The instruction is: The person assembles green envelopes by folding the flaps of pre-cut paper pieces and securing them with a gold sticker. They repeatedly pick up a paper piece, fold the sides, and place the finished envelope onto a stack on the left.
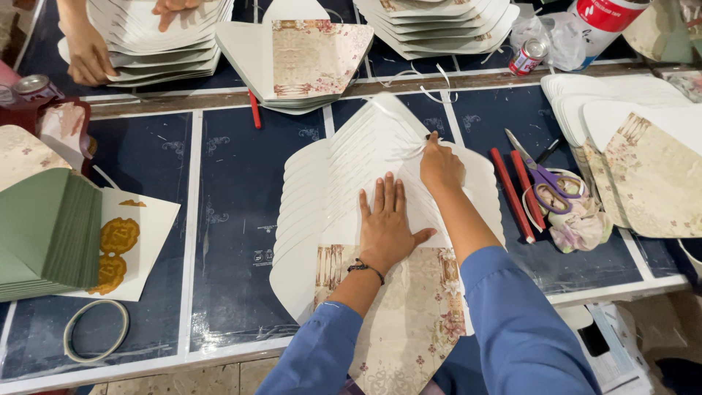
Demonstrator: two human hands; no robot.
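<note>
— White card everywhere. What is the person working on?

— A fanned stack of envelope blanks (344, 183) lies in the middle of the dark blue worktop (234, 219), each white sheet stepped a little past the next. The nearest blank shows a floral printed panel toward the person.

— And the left hand (385, 227)?

— It rests flat on the stack, fingers spread open, palm down. A dark bracelet sits at the wrist, and the sleeve is blue.

— The right hand (441, 164)?

— It is at the upper edge of the fan, fingers pinched closed on a thin white strip (406, 150) that curls off the flap there.

— What lies around?

— Just to the right are two red sticks (512, 194) and purple-handled scissors (545, 179) on a crumpled floral scrap. A pile of green envelopes (47, 230) sits at the left edge, with a tape ring (95, 330) near the front. More stacks of blanks lie at the far side, where another person's hands (88, 55) touch one of them.
</note>
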